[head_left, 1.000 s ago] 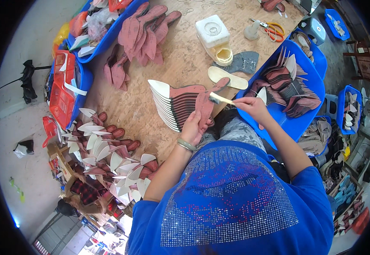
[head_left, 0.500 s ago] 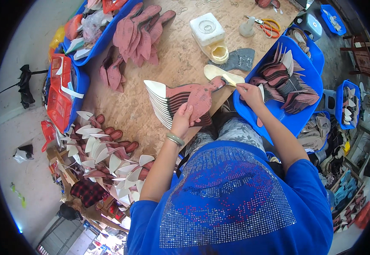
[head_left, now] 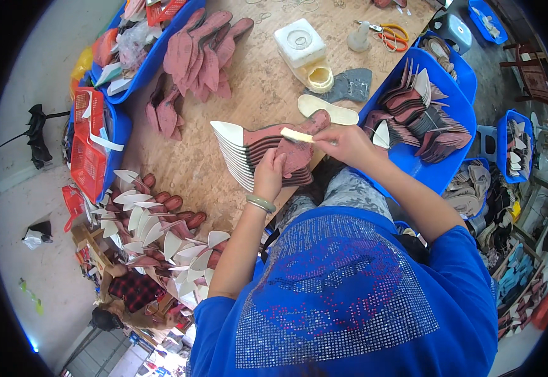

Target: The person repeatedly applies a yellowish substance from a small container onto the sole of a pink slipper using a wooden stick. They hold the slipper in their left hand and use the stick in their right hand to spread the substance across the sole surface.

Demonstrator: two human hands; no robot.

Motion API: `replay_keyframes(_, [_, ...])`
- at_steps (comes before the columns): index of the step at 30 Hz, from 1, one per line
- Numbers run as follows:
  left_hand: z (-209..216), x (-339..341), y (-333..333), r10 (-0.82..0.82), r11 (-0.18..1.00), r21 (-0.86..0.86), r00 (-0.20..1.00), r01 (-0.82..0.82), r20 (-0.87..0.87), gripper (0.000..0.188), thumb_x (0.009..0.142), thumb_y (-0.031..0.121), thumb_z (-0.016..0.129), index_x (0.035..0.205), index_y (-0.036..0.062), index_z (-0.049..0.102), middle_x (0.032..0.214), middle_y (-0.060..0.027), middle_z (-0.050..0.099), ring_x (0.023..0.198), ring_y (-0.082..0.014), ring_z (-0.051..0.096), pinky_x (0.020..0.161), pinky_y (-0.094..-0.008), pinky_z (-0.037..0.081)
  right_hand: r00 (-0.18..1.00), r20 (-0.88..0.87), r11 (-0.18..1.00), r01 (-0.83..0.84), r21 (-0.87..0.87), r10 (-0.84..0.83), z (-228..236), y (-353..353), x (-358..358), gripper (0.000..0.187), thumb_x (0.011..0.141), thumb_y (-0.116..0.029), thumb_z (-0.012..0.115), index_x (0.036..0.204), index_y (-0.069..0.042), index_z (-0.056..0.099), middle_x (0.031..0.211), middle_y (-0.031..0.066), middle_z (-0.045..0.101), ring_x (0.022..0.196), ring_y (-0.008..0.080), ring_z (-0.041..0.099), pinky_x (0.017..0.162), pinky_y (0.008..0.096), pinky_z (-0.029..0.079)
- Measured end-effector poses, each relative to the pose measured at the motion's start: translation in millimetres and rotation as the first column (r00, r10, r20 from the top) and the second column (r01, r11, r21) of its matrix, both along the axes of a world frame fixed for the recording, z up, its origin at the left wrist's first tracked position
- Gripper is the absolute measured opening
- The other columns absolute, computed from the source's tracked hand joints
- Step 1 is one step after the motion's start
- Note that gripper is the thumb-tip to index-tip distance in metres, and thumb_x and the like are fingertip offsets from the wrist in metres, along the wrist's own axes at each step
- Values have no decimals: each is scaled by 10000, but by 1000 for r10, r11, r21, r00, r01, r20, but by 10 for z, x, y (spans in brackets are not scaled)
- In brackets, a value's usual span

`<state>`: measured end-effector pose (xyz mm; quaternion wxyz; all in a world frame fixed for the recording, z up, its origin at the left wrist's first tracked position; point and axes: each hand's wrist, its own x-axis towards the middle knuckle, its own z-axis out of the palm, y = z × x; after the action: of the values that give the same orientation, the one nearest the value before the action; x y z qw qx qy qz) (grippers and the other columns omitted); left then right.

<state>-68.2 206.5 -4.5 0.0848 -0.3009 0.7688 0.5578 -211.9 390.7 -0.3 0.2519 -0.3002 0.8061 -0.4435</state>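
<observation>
My left hand is closed on the near edge of a fanned stack of insoles, thumb on top. Their pointed tips are white and their bodies dull red. The uppermost red insole lies turned across the others. Over it, my right hand pinches a small pale brush, its head at the insole's surface. Just beyond lie a cream insole and a dark grey insole-shaped piece. A yellowed cup stands beside a white block.
A blue bin of insoles stands at my right. More red insoles lie at the table's far left, and white-tipped ones at the near left. Orange-handled scissors and a small bottle are at the back. Another person is at lower left.
My right hand has moved left with the brush, from the insole's narrow end near the bin to its middle. My left hand keeps its hold on the stack.
</observation>
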Motion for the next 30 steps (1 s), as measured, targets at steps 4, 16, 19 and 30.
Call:
replay_keyframes(4, [-64, 29, -2, 86, 994, 65, 996, -86, 8, 201, 945, 135, 504, 1064, -20, 552, 837, -59, 578, 689, -114, 554, 594, -273, 514, 998, -34, 988, 52, 148, -47, -73, 1, -143, 222, 782, -294, 655, 910, -131, 734, 732, 149, 668, 628, 286, 647, 606, 352, 516])
replay_keyframes(16, [75, -6, 73, -198, 842, -471, 963, 264, 185, 533, 906, 299, 545, 1236, -98, 415, 962, -288, 582, 909, -403, 590, 815, -420, 474, 957, 3, 922, 277, 270, -289, -629, 523, -409, 232, 809, -294, 621, 934, -131, 729, 752, 153, 671, 633, 301, 659, 627, 372, 522])
replay_keyframes(19, [77, -128, -64, -207, 925, -223, 900, 308, 384, 484, 930, 353, 467, 1128, -89, 489, 755, -216, 606, 687, -354, 589, 664, -403, 479, 948, -146, 943, 301, 139, -282, -414, 444, -560, 219, 815, -285, 623, 936, -137, 729, 761, 146, 674, 650, 301, 659, 628, 375, 524])
replay_keyframes(30, [-22, -91, -7, 118, 639, 623, 858, -451, 500, 186, 896, 161, 469, 914, -11, 541, 642, -45, 548, 444, -84, 417, 424, -244, 409, 776, -569, 876, 44, 480, 273, -455, -348, -1279, 189, 815, -235, 558, 756, -106, 681, 684, 133, 647, 655, 283, 659, 571, 413, 526])
